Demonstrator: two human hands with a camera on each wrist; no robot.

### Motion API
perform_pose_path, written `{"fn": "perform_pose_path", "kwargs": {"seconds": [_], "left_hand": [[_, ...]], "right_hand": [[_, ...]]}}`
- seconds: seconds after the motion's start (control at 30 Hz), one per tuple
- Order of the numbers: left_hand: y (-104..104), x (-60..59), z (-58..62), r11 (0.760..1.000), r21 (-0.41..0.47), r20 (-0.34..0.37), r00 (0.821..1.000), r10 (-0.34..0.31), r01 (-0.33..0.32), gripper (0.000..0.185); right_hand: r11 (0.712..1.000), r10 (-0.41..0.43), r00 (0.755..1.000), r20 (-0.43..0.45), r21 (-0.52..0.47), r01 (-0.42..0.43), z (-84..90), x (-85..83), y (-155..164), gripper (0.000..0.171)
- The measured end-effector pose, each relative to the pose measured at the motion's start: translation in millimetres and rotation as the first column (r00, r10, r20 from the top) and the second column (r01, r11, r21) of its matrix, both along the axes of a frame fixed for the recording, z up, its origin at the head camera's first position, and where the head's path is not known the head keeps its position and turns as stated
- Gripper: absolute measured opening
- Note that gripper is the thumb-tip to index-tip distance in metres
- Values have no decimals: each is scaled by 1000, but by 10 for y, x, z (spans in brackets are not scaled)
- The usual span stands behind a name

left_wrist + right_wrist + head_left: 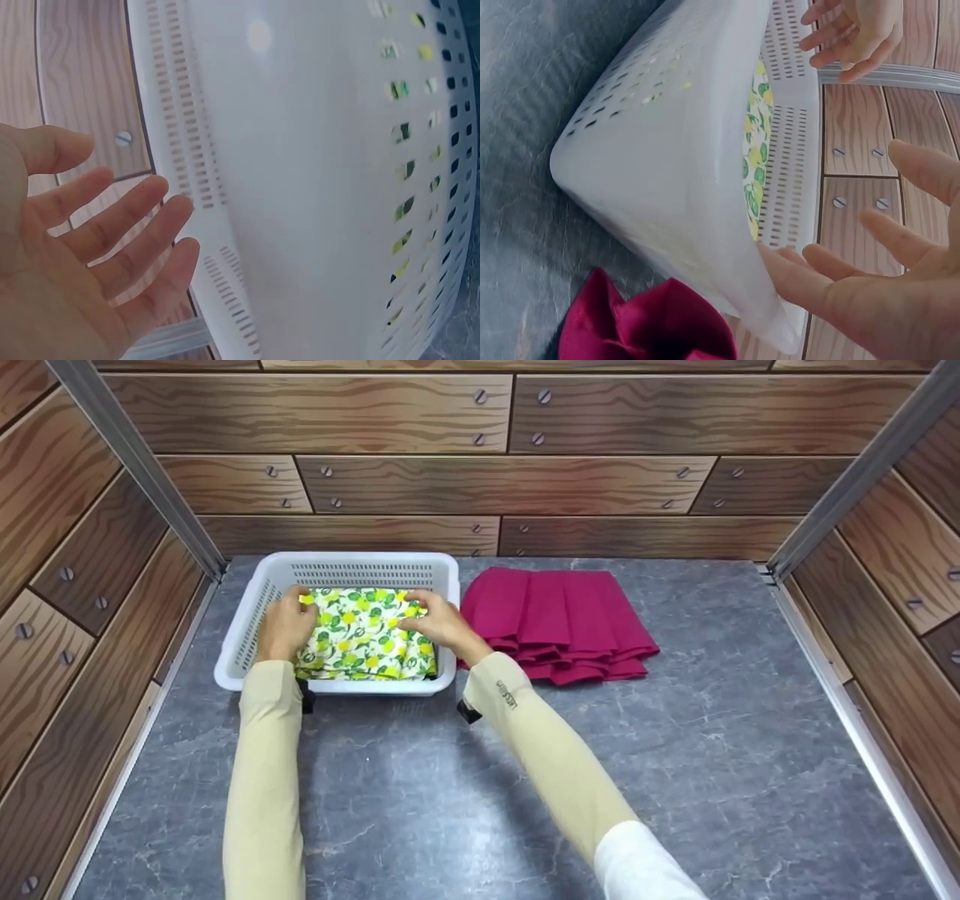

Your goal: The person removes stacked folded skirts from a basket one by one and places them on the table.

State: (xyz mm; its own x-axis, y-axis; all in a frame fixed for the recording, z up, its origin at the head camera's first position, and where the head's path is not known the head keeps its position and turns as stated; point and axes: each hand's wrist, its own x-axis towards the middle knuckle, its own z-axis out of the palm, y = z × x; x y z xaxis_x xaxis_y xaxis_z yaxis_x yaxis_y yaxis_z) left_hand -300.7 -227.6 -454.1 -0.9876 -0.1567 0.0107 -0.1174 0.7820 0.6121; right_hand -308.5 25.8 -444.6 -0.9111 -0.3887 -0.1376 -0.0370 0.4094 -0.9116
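A folded cloth with a lemon-and-leaf print [360, 634] lies inside a white plastic basket [337, 687] with slotted walls. Over the cloth's left side is my left hand [287, 624], its fingers loosely bent and nothing held in the left wrist view. My right hand [442, 622] reaches over the basket's right rim, thumb and fingers spread apart. Between the hands the print shows, also through the basket's holes in the left wrist view. In the right wrist view both hands are above the basket's rim; whether fingertips touch the cloth is hard to tell.
Right of the basket lies a pleated crimson cloth [559, 622], close to the basket wall. Both stand on a grey marbled tabletop [420, 810]. Wood-patterned panels [502, 484] enclose the back and sides, with metal posts [146, 472] at the corners.
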Motion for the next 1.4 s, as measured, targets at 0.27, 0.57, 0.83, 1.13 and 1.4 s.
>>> {"fn": "perform_pose_path", "kwargs": {"seconds": [0.27, 0.57, 0.83, 1.13, 1.4], "left_hand": [[-99, -30, -13, 1000, 28, 83, 996, -11, 9, 48], [-154, -63, -123, 998, 33, 255, 965, -63, 57, 54], [-182, -56, -177, 994, 107, 372, 925, -76, 39, 62], [-263, -37, -347, 988, 143, 471, 875, -113, 51, 69], [-274, -61, -418, 989, 141, 432, 897, -89, 30, 68]], "right_hand": [[998, -26, 990, 140, -54, 34, -70, -2, -108, 59], [997, -81, 991, 104, 12, 80, -193, 27, -217, 55], [993, -112, 983, 146, 35, 108, -271, 72, -300, 54], [975, -181, 978, 104, 148, 164, -386, 82, -394, 57], [974, -156, 978, 141, 185, 128, -397, 93, -406, 57]]}}
